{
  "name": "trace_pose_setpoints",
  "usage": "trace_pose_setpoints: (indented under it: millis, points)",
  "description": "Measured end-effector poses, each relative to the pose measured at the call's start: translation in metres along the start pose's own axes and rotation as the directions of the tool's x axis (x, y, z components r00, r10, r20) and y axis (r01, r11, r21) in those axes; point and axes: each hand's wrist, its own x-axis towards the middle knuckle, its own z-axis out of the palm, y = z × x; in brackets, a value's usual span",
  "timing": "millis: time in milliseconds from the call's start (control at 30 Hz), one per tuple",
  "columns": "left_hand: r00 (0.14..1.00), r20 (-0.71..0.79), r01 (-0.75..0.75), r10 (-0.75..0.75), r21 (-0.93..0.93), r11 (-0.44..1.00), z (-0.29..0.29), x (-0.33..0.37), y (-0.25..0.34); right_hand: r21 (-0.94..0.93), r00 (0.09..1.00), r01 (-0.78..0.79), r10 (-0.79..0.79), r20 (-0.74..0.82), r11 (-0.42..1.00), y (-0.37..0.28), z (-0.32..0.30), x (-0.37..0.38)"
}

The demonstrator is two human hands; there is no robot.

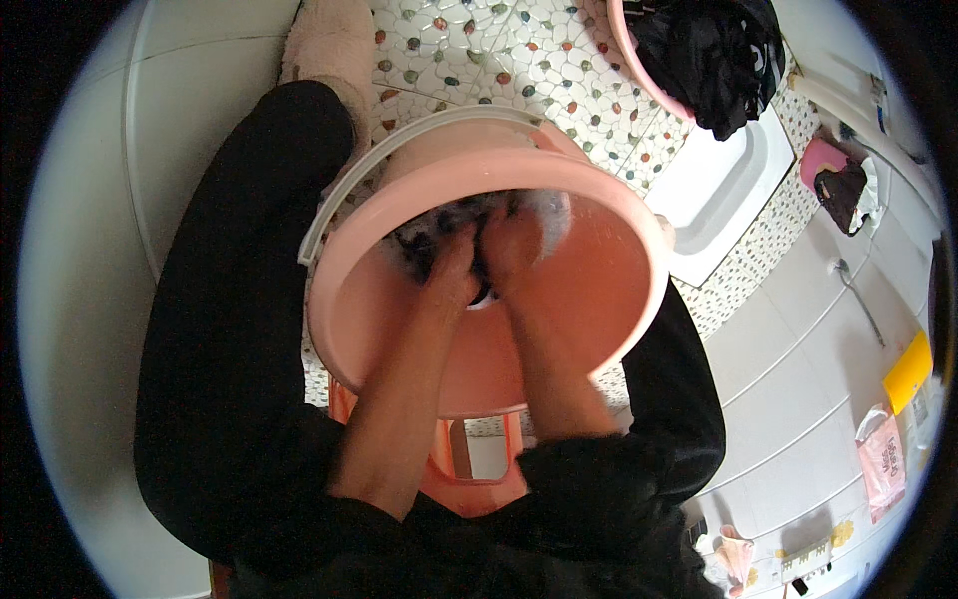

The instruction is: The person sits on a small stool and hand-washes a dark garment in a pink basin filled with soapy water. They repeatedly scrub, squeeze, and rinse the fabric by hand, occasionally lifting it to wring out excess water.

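Note:
A large pink bucket [599, 290] stands tilted between my knees, its mouth facing me. Deep inside it lies wet dark cloth [414, 243] among whitish suds [555, 215]. Both my forearms reach down into the bucket. My left hand [454, 262] is closed on the dark cloth. Close beside it, my right hand [512, 240] also grips the cloth, its fingers partly blurred. How much cloth lies beneath the hands is hidden.
The bucket's pale handle [349, 190] rests over its far left side. Far right, a pink basin [627, 45] holds black clothes [709, 60] beside a white squat toilet [723, 195]. An orange-pink stool [477, 496] is beneath me. Walls flank both sides.

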Motion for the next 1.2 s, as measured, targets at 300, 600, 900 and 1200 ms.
trace_pose_setpoints:
  millis: [300,600,900,1200]
  points:
    - [0.979,-0.202,0.073,-0.03,0.21,0.975,0.025,-0.01,0.009,0.469,0.997,0.042,-0.068,0.04,0.882,0.004,-0.018,0.034]
    - [0.979,0.17,0.132,-0.114,-0.098,0.986,0.019,-0.018,0.021,0.466,0.96,0.244,-0.28,0.009,0.85,-0.013,-0.056,-0.066]
    - [0.994,-0.04,0.108,-0.106,0.035,0.994,0.025,-0.023,-0.002,0.047,0.987,0.13,-0.134,0.089,0.99,0.01,-0.025,0.013]
    - [0.99,-0.135,-0.05,0.049,-0.009,0.999,0.027,-0.041,0.013,0.267,0.959,0.156,-0.211,0.188,0.951,-0.04,-0.051,-0.067]
